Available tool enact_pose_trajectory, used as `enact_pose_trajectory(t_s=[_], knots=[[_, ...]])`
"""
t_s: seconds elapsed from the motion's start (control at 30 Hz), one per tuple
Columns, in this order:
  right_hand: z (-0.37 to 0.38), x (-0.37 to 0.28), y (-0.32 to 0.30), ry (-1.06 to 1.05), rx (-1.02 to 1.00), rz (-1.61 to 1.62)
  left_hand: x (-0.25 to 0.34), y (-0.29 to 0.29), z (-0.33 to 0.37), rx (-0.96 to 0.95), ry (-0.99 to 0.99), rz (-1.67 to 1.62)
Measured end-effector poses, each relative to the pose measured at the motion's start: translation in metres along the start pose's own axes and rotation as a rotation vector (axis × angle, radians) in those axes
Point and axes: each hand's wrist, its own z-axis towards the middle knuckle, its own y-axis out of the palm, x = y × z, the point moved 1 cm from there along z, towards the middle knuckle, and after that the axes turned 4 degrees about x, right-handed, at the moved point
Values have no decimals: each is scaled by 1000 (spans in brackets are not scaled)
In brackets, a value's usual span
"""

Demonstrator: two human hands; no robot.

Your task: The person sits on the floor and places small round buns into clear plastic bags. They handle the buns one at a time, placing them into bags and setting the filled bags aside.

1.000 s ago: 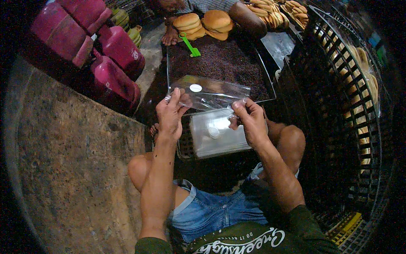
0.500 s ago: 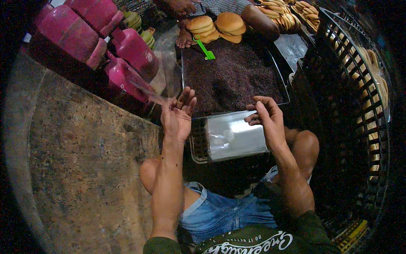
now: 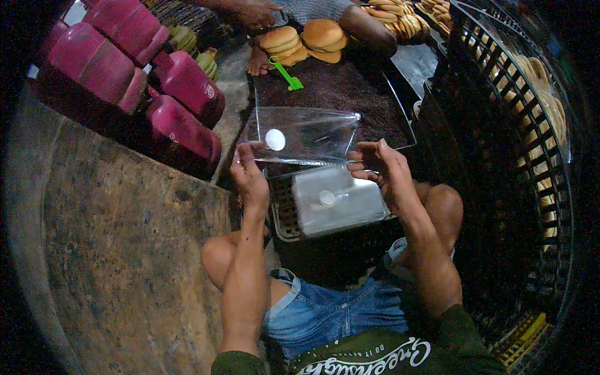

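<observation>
A clear plastic bag (image 3: 315,132) with a white round sticker is spread flat in the air between my hands. My left hand (image 3: 251,180) pinches its left end between thumb and fingers. At the right end, my right hand (image 3: 389,170) has its fingers curved and apart; whether they touch the film is hard to see. Below lies a stack of similar bags (image 3: 347,212) on a dark crate (image 3: 286,234). Beyond, a metal-edged tray (image 3: 405,119) holds dark brown crumbly bits (image 3: 369,94), partly seen through the bag. A bright green plastic tool (image 3: 287,75) rests on them.
Round buns (image 3: 325,37) are piled at the tray's far edge, beside another person's hand (image 3: 259,15) and bare leg. Pink gas cylinders (image 3: 181,134) stand left, beyond a wooden board (image 3: 125,250). A tall black plastic basket (image 3: 531,137) with more buns rises at right.
The bag has swung from beyond my left hand to lie stretched across toward my right hand. The view has shifted slightly, moving the surroundings left and up.
</observation>
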Motion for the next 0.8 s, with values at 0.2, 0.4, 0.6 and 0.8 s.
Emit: enact_pose_trajectory(t_s=[0.2,0.4,0.6,0.8], knots=[[9,10,-15,-143,45,-163,16,14,-9,-561,-188,-538],[12,10,-26,-338,110,-620,-2,-4,1,-560,-200,-552],[-2,7,-19,-252,-48,-454,18,6,-15,-217,-44,-17],[1,10,-28,-288,-4,-537,12,19,-19,17,362,165]])
